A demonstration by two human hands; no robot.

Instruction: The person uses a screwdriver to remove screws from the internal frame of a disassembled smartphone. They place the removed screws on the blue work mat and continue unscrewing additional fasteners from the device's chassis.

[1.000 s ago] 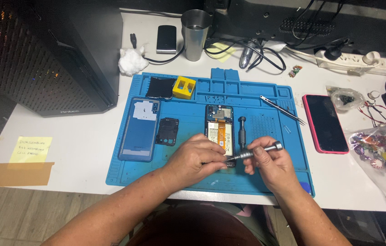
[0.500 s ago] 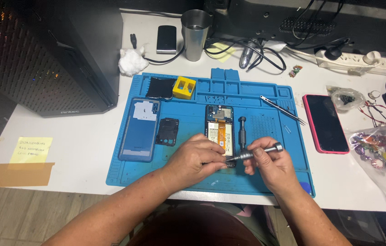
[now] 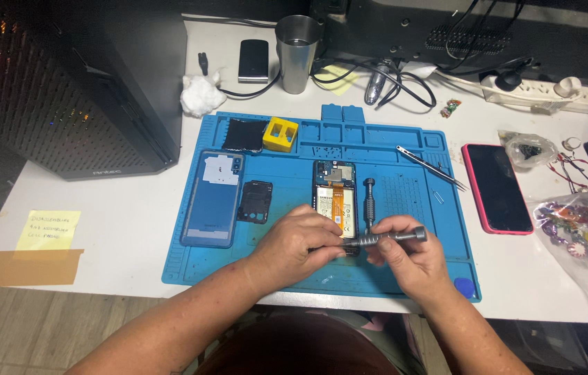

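Over the lower middle of the blue work mat, both hands meet around a grey screwdriver held nearly level, its knurled cap pointing to the person's right. The right hand has its fingers curled about the handle, thumb and forefinger pinching the shaft. The left hand has its fingers closed at the tip end, seemingly on the bit; whether the bit is seated or loose cannot be told from here.

Just beyond the hands lies an opened phone with its battery and orange ribbon cable exposed, the lower end hidden behind the left knuckles. A second screwdriver lies just beside the phone's right edge. Further left on the mat sit the blue back cover and a small black inner plate; tweezers lie up to the right.

As a judgement: working at the tip goes best low over the mat, so a small part that slips lands there and not on the white counter. A firm, straight hold with the right hand steady suits the job, and the point is best kept clear of the ribbon cable and battery close by.
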